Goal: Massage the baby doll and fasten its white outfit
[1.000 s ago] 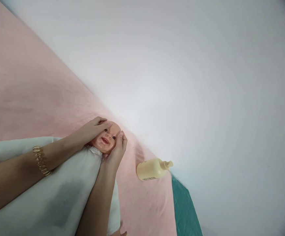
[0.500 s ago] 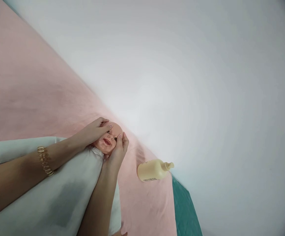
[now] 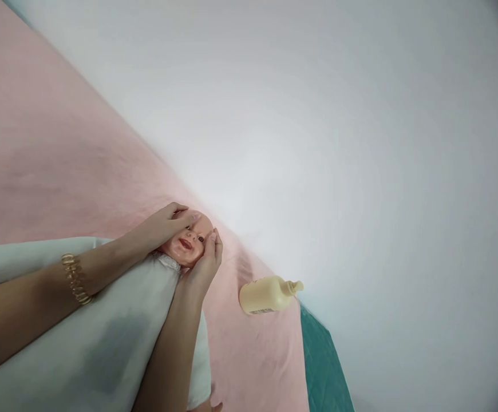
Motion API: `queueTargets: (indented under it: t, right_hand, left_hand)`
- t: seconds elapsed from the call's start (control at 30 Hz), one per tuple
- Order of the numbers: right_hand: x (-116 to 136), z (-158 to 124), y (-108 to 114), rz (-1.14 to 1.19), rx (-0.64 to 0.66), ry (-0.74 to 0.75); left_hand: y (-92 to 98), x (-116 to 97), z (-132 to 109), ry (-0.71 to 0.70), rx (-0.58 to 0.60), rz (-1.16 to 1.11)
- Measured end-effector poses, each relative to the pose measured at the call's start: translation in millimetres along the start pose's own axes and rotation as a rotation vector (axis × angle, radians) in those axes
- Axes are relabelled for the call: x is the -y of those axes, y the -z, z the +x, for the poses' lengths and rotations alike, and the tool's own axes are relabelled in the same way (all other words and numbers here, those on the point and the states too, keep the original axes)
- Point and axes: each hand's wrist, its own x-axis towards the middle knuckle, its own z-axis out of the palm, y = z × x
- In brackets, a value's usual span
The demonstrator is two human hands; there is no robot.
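We're cupping the doll's head (image 3: 184,252) with left hand (image 3: 157,230) and right hand (image 3: 202,272) half-curled; whether they're gripping, we can't tell.

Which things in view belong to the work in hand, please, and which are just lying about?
In hand, it seems:
doll, its head between the left hand and right hand
the doll's pale garment

Apparently just lying about:
cream pump bottle, touched by neither hand
pink cover under the doll
teal quilted material beyond it
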Motion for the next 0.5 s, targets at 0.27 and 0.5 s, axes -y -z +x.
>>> queueTargets:
  t: [0.27,0.5]
  right_hand:
    - [-3.8,-0.1,3.5,-0.111,0.015,0.038]
    - [-1.3,0.1,0.6,-0.066,-0.042,-0.011]
  left_hand:
    - [1.8,-4.7,-3.4,0.039,0.032,0.05]
    - [-0.5,0.7,0.1,-0.005,0.019,0.005]
